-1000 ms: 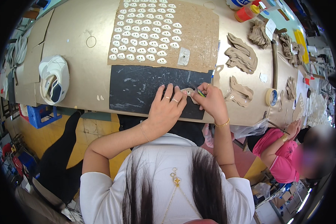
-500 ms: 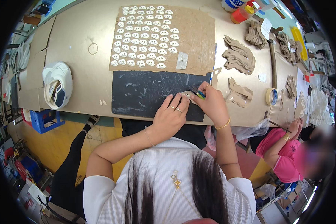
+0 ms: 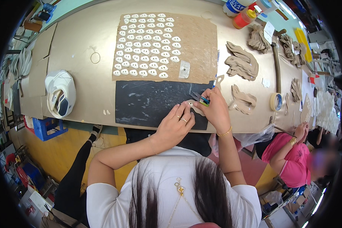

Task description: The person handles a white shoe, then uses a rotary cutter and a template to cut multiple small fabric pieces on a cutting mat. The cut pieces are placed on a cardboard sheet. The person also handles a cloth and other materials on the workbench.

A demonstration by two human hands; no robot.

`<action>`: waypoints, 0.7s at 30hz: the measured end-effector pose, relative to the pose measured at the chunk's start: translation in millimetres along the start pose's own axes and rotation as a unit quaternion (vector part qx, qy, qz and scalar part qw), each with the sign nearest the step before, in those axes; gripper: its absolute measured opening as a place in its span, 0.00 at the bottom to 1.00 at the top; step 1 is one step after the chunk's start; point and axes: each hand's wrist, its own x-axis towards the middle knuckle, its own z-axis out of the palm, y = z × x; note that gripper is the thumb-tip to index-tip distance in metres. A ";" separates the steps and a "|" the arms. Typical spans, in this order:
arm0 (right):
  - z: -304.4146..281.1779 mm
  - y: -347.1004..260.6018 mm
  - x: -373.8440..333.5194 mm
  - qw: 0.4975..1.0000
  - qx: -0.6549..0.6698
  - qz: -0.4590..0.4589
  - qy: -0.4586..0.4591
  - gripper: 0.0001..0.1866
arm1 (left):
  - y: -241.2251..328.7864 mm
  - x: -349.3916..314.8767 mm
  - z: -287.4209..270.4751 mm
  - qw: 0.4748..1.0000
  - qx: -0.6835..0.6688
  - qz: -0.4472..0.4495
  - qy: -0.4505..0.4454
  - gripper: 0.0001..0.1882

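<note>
My left hand (image 3: 175,123) has its fingers bent together over a small beige cut-out piece (image 3: 197,109), pressing it against the black mat (image 3: 148,102). At its fingertips a small white patch (image 3: 190,104) with dark holes lies on the beige piece. In my right hand (image 3: 216,112) is a pair of small snips (image 3: 204,101) with blue and green handles, the blades pointing left over the mat. The right fingertips also meet the beige piece; their exact grip on it is hidden.
Beyond the mat, a brown board (image 3: 197,38) carries rows of white two-holed patches (image 3: 144,51) and a metal plate (image 3: 184,70). Beige pieces (image 3: 242,60) lie stacked rightward, near a tape roll (image 3: 276,102) and hammer (image 3: 276,64). A white shoe (image 3: 60,93) stands left. A person in pink (image 3: 288,155) sits right.
The whole view has shifted slightly, so the table sits lower. My left fingers have drawn closer together over the beige piece. The snips stay in my right hand, blades showing more.
</note>
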 end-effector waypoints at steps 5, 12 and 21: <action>4.6 0.0 0.0 1.000 -0.012 0.001 0.019 0.18 | -1.4 1.6 -0.6 1.000 0.017 0.010 -0.007 0.20; 9.7 0.1 -3.4 0.998 -0.029 -0.005 0.055 0.18 | -1.6 2.2 -1.0 1.000 0.015 0.017 -0.012 0.20; 10.3 -0.8 1.3 0.998 -0.054 0.021 0.031 0.20 | 0.2 1.7 0.6 0.999 0.029 0.014 -0.018 0.21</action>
